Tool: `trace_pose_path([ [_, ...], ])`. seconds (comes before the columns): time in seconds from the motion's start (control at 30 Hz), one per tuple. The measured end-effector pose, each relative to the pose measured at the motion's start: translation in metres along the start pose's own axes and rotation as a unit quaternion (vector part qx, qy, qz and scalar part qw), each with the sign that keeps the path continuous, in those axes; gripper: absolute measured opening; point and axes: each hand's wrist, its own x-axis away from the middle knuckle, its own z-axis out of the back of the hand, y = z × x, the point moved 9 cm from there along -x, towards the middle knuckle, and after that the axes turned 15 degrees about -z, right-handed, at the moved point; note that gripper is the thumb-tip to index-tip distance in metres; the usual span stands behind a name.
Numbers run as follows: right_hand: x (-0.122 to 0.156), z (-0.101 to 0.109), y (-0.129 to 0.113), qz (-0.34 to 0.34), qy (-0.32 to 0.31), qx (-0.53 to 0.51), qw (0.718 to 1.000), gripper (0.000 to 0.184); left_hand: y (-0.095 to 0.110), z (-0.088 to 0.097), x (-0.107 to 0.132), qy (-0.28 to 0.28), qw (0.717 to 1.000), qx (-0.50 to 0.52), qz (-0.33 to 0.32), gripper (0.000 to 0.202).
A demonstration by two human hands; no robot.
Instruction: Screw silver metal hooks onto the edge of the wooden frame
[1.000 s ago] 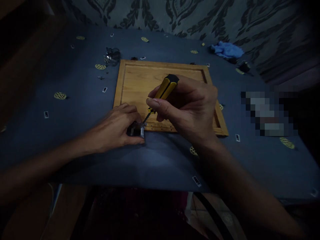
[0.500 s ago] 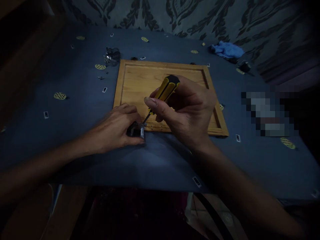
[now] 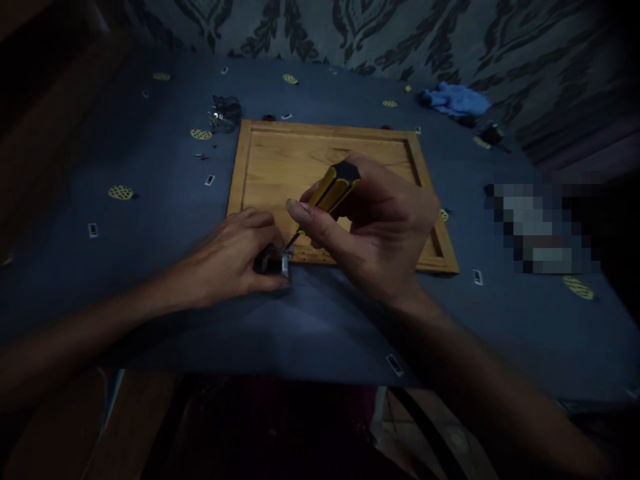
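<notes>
Lying loose, back left: small clear container [image 3: 225, 112] and a couple of screws [image 3: 203, 156] on the blue table cover [image 3: 125, 280]; neither hand near them
left hand [image 3: 233, 260]: flat on the cover; fingers curled round a small metal fitting [image 3: 274, 261]; pins it against the near edge of the wooden panel [image 3: 280, 160]; same spot as a second ago
fitting: at the panel's near-left corner, beside a row of small holes [image 3: 320, 253]; half hidden under the fingers
screwdriver [image 3: 334, 187]: yellow-black handle, tilted up to the right; tip down on the fitting; tip has not shifted
right hand [image 3: 387, 227]: fingers clenched round the handle; thumb stretched along it
change: handle top sits lower, thumb has crept left, wrist rolled; reads as a turn of the driver under way with the fitting kept in place
back right: blue rag [image 3: 457, 99]; well apart from both hands
</notes>
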Motion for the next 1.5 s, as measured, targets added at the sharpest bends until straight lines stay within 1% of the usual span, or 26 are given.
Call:
trace_pose_path([
  [0.07,0.002,0.004,-0.007,0.025,0.013,-0.004,1.0,0.033,0.0,0.0,0.0,-0.002,1.0,0.003,0.002,0.035],
  [0.13,0.003,0.007,-0.01,0.032,0.024,-0.007,0.999,0.031,0.001,0.001,0.0,0.0,1.0,0.005,0.0,0.035],
  [0.2,0.003,0.009,-0.009,0.02,0.03,0.007,0.999,0.031,0.002,0.002,-0.001,-0.006,1.0,0.005,0.002,0.034],
  [0.3,0.001,0.007,-0.001,-0.019,0.02,0.026,0.999,0.035,0.002,0.001,-0.001,-0.019,1.0,0.004,0.013,0.033],
  [0.33,0.0,0.006,0.001,-0.022,0.014,0.027,0.999,0.036,0.002,0.001,-0.002,-0.02,1.0,0.004,0.015,0.033],
  [0.5,-0.001,0.003,0.001,-0.001,-0.003,-0.005,1.0,0.037,0.003,0.002,-0.003,-0.004,1.0,0.006,0.006,0.03],
  [0.6,-0.002,0.003,0.004,-0.018,-0.005,-0.008,1.0,0.038,0.003,0.001,-0.003,-0.01,1.0,0.003,0.006,0.029],
  [0.7,-0.001,0.003,0.004,-0.025,0.001,0.003,1.0,0.033,0.003,0.0,-0.003,-0.016,1.0,0.001,0.006,0.031],
  [0.87,-0.001,0.003,0.004,-0.013,0.001,0.001,1.0,0.032,0.003,0.002,-0.003,-0.007,1.0,0.002,0.0,0.031],
  [1.0,-0.002,0.002,0.0,0.023,-0.004,0.005,1.0,0.032,0.002,0.001,-0.003,-0.014,1.0,0.006,0.004,0.03],
  [1.07,-0.003,0.001,-0.001,0.031,-0.014,0.008,0.999,0.031,0.003,0.001,-0.003,-0.013,1.0,0.006,0.002,0.03],
  [1.27,-0.003,-0.002,0.0,0.001,-0.062,0.025,0.998,0.027,0.002,0.0,-0.001,-0.012,1.0,0.004,0.012,0.032],
  [1.4,-0.003,-0.002,-0.001,0.003,-0.075,0.024,0.997,0.025,0.002,0.001,-0.001,-0.008,1.0,-0.004,0.01,0.033],
  [1.5,-0.004,-0.004,0.001,-0.006,-0.097,0.019,0.995,0.025,0.002,0.001,-0.001,-0.004,1.0,-0.005,0.005,0.033],
])
